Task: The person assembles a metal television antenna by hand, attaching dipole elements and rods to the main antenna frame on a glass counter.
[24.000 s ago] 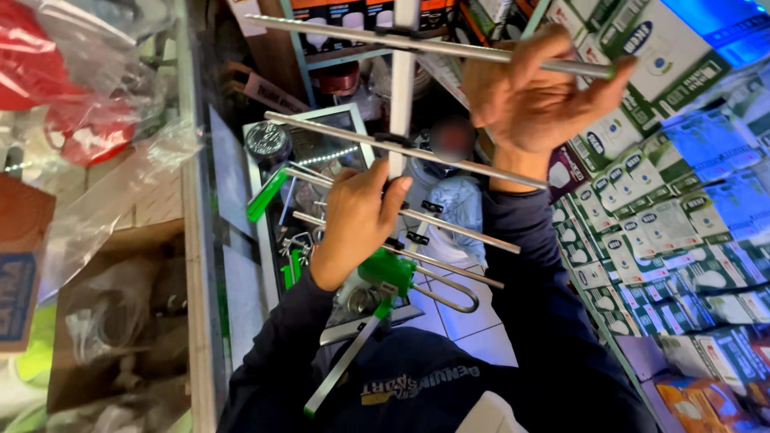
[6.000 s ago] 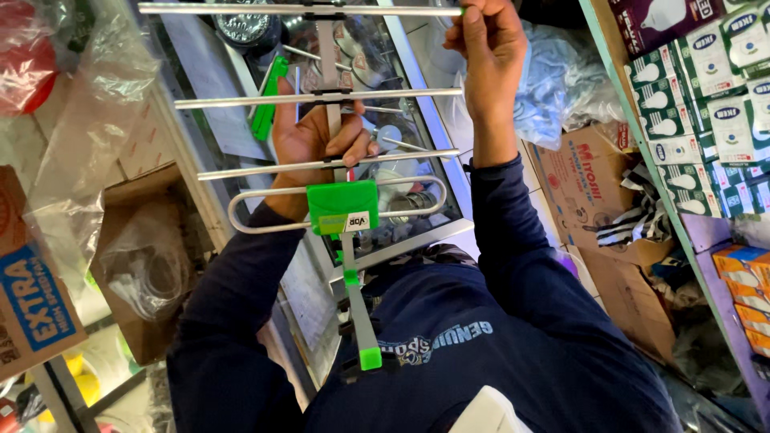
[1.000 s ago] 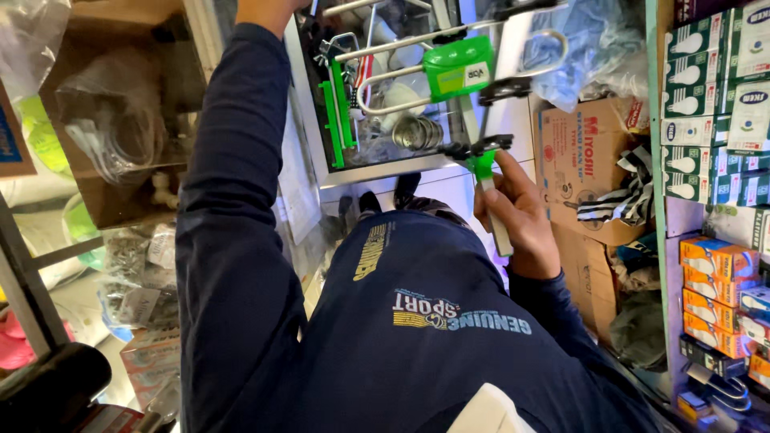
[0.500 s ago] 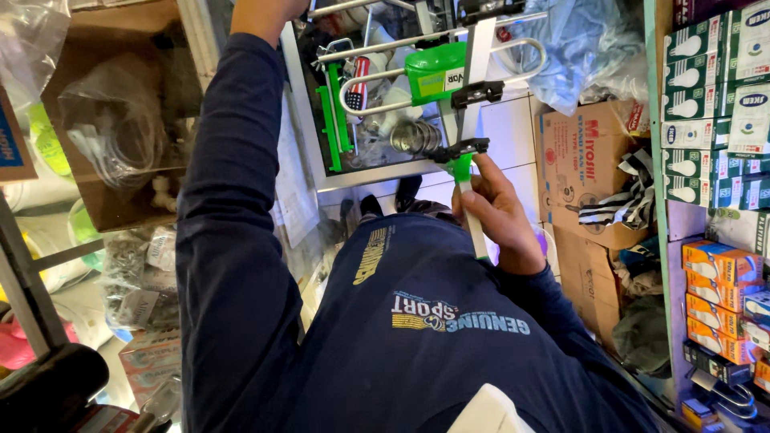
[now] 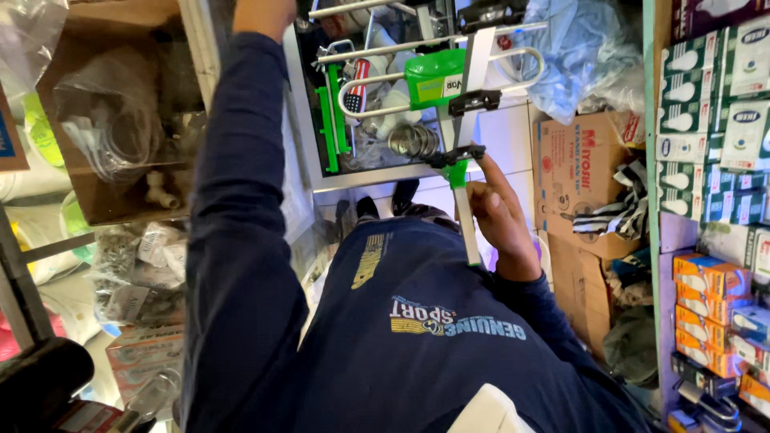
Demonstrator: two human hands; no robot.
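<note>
Two hands are at work on a metal aerial, well apart from each other. Far left, an open cardboard box holds bagged cable. Next to it the left hand is raised to the top edge of the view. It is near the end of one of the aerial's thin cross rods, but I cannot tell whether it grips the rod or is open.

The aerial hangs upright in front of a white-framed glass case, with a looped element and a green plastic housing on its square boom. Lower down, the right hand is closed round the boom's bottom end, forefinger stretched up to a green clip under a black bracket.

The step in hand looks like seating or adjusting that clip. Shifting it would call for a steady boom and fingertip pressure. Right of this stand a brown carton and shelves of small boxes.
</note>
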